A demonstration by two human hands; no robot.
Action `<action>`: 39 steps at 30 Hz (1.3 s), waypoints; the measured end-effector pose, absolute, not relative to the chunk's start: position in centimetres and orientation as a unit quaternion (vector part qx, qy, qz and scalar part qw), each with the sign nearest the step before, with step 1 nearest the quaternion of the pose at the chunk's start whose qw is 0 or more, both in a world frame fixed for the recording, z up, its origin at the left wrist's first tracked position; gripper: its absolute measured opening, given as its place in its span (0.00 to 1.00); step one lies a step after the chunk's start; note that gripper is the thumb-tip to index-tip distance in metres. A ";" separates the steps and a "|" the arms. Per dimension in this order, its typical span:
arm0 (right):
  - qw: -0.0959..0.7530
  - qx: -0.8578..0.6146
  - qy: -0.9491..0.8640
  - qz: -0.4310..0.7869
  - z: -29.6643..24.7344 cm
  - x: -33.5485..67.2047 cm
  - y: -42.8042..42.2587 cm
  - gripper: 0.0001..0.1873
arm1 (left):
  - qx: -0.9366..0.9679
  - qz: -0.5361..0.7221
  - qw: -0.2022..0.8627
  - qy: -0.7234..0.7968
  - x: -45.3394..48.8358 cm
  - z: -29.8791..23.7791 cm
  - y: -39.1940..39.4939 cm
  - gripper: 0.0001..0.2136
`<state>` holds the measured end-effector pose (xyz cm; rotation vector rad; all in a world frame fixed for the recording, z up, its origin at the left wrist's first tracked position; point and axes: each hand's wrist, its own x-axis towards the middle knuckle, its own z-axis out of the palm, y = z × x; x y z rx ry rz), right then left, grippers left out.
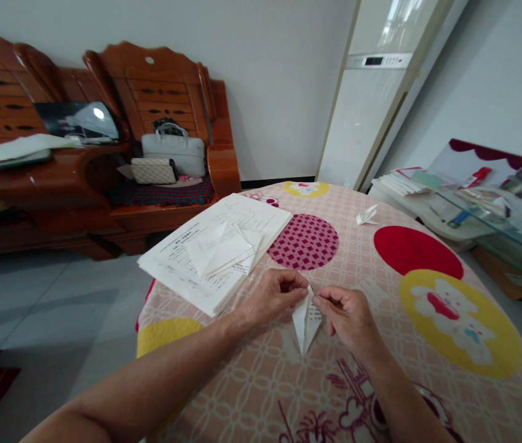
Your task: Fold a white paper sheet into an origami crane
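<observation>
Left hand (279, 294): grip pinched nearly closed, thumb and fingertips at the top end of the folded paper (305, 329). Right hand (346, 311): thumb and index finger pinched together at the same paper, on its upper right edge; other fingers curled under. Both hands meet near the top point, fingertips close together.

Folded paper is white, narrow kite shape, lower point toward the wearer, crease down the middle, some printed text on the right half. Located over the near-middle part of the worktop (251, 381), between the two hands; cannot tell if its lower point touches the cloth.

Worktop has a pink patterned cloth with red, yellow and purple circles. Left of the hands: paper stack (180, 280), printed sheets, lying flat, with loose folded sheets (224, 246) on top. Far right side of worktop: small folded paper piece (366, 215), well apart from the hands.

Background: wooden seat (163, 83) with grey handbag (182, 154) and quilted purse (152, 171); tall white unit (366, 104) by the wall.
</observation>
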<state>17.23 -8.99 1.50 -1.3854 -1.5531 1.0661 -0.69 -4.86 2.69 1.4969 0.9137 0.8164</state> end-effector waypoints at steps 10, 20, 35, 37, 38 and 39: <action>0.393 -0.565 -0.604 0.401 2.3 16.4 -10.0 0.13 | 0.630 0.363 0.577 0.372 -0.3 2.0 -5.2 0.09; 0.387 -0.548 -0.648 0.361 2.3 16.6 -10.2 0.15 | 0.658 0.357 0.556 0.361 -0.4 1.5 -5.2 0.10; 0.386 -0.541 -0.662 0.346 2.4 16.3 -10.3 0.15 | 0.656 0.350 0.548 0.382 -0.6 2.4 -5.6 0.07; 0.386 -0.542 -0.663 0.344 2.4 16.3 -10.3 0.14 | 0.658 0.348 0.548 0.383 -0.7 2.5 -5.6 0.06; 0.387 -0.541 -0.663 0.344 2.3 16.3 -10.3 0.14 | 0.659 0.347 0.546 0.383 -0.7 2.6 -5.7 0.06; 0.389 -0.540 -0.662 0.344 2.3 16.2 -10.3 0.14 | 0.661 0.345 0.545 0.384 -0.7 2.7 -5.7 0.06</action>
